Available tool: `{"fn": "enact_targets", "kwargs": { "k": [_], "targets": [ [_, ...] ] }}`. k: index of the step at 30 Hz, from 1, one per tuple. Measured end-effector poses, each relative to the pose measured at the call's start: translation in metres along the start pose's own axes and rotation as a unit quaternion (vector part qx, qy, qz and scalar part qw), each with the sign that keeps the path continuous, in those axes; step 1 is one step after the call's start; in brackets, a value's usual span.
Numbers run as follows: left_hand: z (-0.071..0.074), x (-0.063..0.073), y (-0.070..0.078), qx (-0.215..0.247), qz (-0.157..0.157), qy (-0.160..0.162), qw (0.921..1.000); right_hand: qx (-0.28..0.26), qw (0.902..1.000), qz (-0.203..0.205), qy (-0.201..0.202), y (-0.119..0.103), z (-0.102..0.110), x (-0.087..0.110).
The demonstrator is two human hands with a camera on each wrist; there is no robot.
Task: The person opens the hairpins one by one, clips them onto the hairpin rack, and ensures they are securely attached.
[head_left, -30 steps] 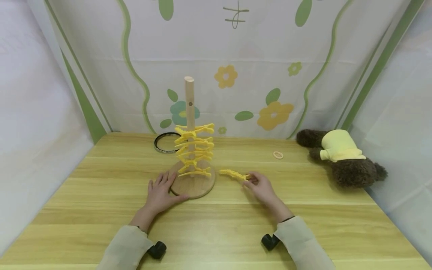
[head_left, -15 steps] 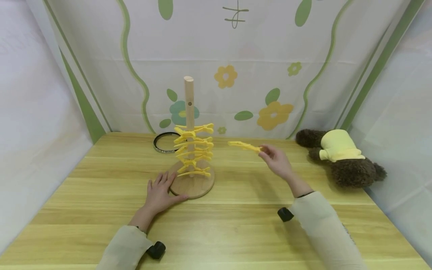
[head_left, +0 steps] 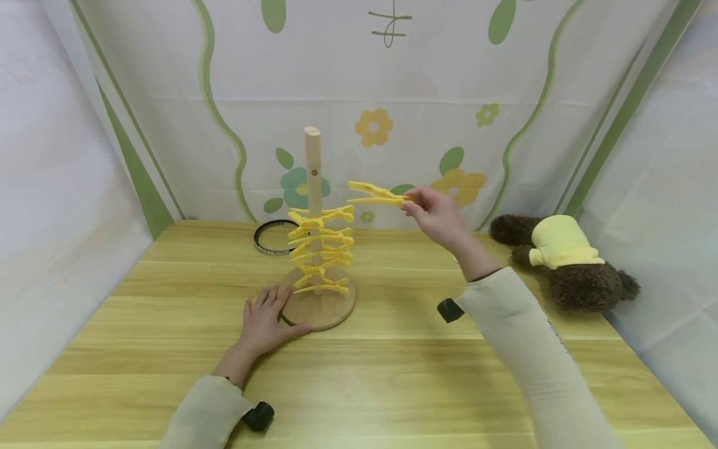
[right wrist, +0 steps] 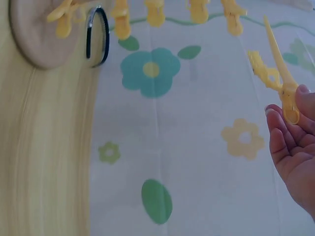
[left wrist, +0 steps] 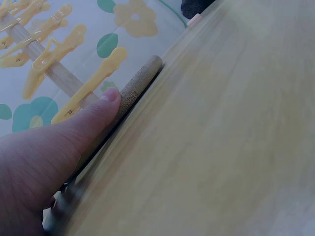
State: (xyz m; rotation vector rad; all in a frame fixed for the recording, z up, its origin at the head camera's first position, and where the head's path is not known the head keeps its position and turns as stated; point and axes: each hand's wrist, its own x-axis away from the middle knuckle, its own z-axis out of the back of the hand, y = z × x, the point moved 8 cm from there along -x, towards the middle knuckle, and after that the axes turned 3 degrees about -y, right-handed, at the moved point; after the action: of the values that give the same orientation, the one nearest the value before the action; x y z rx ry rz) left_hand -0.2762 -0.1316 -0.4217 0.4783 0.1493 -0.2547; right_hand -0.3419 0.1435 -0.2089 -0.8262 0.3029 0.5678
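Observation:
My right hand (head_left: pixel 437 215) pinches a yellow hair clip (head_left: pixel 373 194) by its tail end, between thumb and fingers. The clip's two arms are spread apart in a V, pointing left toward the wooden post (head_left: pixel 314 153). In the right wrist view the same spread clip (right wrist: pixel 283 73) rises from my thumb and fingertips. Several yellow clips (head_left: pixel 321 238) are fastened one above another on the lower part of the post, which stands upright on a round wooden base (head_left: pixel 331 315). With fingers spread, my left hand (head_left: pixel 263 327) rests at the base's left edge, thumb (left wrist: pixel 98 110) along its near rim.
A black headband (head_left: pixel 272 251) lies behind the post to the left. On the right of the table (head_left: pixel 359 386) lies a dark brown plush toy in a yellow top (head_left: pixel 563 243). A white curtain (head_left: pixel 449 75) with printed flowers hangs behind the table.
My right hand has lifted the clip from near the table, first rightward, then up and left to above the height of the top clip. The clip's arms have spread. My left hand stays put.

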Motion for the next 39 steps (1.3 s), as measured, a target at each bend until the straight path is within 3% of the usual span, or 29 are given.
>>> {"fn": "enact_targets", "kwargs": {
  "k": [12, 18, 39],
  "targets": [
    [0.001, 0.000, 0.000, 0.002, 0.003, -0.002, 1.0000, -0.064, 0.9942, 0.059, -0.063, -0.042, -0.042, -0.031],
    [0.001, 0.000, 0.000, -0.001, 0.002, -0.002, 1.0000, -0.090, 0.9901, 0.085, -0.066, -0.053, -0.056, -0.036],
    [0.001, 0.000, 0.002, -0.002, -0.004, -0.005, 1.0000, -0.085, 0.9891, 0.077, -0.092, -0.062, -0.063, -0.041]
  ]
}}
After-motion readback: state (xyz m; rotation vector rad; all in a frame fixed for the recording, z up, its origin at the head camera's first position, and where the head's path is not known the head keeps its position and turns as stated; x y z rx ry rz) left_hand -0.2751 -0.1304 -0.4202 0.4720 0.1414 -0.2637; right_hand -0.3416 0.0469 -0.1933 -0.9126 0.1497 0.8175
